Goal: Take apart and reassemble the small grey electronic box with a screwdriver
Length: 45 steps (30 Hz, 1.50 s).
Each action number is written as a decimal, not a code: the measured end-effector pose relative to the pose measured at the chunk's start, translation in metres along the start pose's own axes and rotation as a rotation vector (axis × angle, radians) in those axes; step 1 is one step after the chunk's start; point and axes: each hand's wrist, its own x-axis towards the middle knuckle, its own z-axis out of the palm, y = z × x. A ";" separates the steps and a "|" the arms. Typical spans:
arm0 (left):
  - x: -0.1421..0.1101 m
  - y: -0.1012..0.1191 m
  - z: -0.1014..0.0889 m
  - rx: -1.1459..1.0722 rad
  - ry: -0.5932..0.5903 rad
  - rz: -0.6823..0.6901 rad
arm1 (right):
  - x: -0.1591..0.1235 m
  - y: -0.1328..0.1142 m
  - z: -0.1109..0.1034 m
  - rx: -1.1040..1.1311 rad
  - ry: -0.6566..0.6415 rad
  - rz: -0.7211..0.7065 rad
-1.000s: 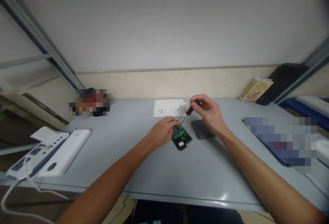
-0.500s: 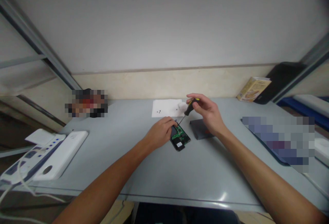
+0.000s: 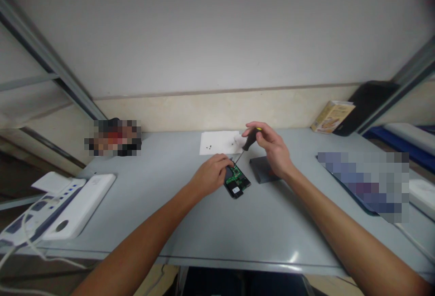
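A small black device with an exposed green circuit board lies on the grey table. My left hand is curled against its left edge, holding it down. My right hand pinches the black handle of a small screwdriver. The thin shaft slants down to the left, and its tip sits at the top of the circuit board. A dark grey flat cover lies just right of the device, partly under my right wrist.
A white sheet of paper with tiny dark screws lies behind the device. A white power strip with cables sits at the left edge. A yellow box and a black object lean against the wall at right.
My right hand has moved slightly left and down, bringing the screwdriver tip onto the top of the circuit board. My left hand stays on the device.
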 end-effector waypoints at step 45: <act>0.000 -0.001 -0.003 0.034 -0.027 -0.008 | 0.001 0.005 -0.004 -0.058 0.061 -0.027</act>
